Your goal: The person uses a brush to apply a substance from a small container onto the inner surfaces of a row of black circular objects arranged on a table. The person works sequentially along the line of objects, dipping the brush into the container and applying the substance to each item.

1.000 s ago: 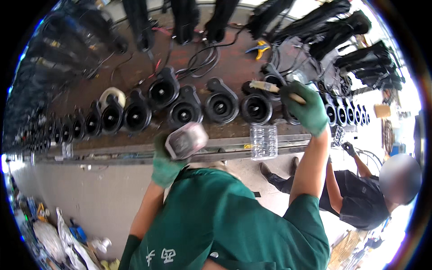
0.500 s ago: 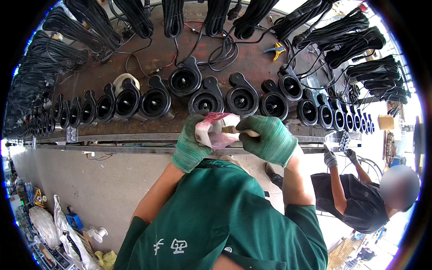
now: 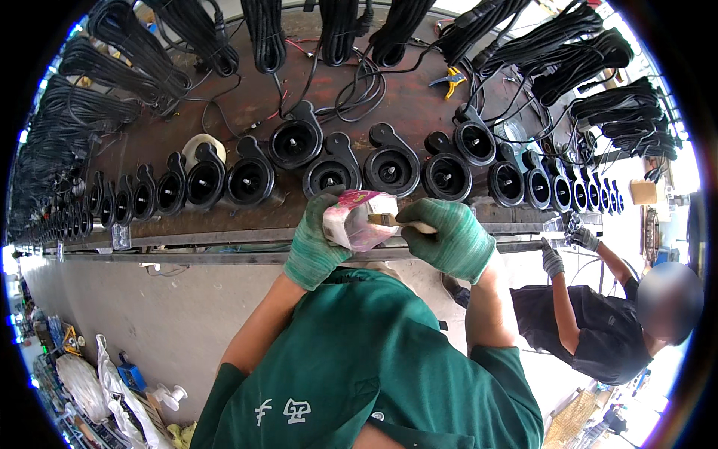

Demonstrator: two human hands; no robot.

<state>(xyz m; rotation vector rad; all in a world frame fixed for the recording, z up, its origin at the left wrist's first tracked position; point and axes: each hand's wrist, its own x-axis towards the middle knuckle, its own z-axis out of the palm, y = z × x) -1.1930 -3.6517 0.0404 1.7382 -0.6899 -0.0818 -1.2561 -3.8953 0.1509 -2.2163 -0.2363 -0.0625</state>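
My left hand (image 3: 313, 241), in a green knit glove, grips a small pink and white container (image 3: 359, 218) tilted toward my chest. In my right hand (image 3: 449, 238), also green-gloved, is a small brush (image 3: 400, 222) with a pale handle; its tip is dipped into the container's open mouth. Both hands meet just in front of the bench edge, below a long row of black round housings (image 3: 329, 176) lined up on the brown workbench (image 3: 419, 112).
Bundles of black cable (image 3: 262, 34) hang along the far side of the bench, and yellow-handled pliers (image 3: 449, 78) lie there. A roll of pale tape (image 3: 196, 144) sits behind the housings. At right, another person (image 3: 598, 322) in dark clothes and gloves works at the bench end.
A second ago my right hand reached out over the housings with the brush. It has come back to the container, which my left hand keeps held near my chest.
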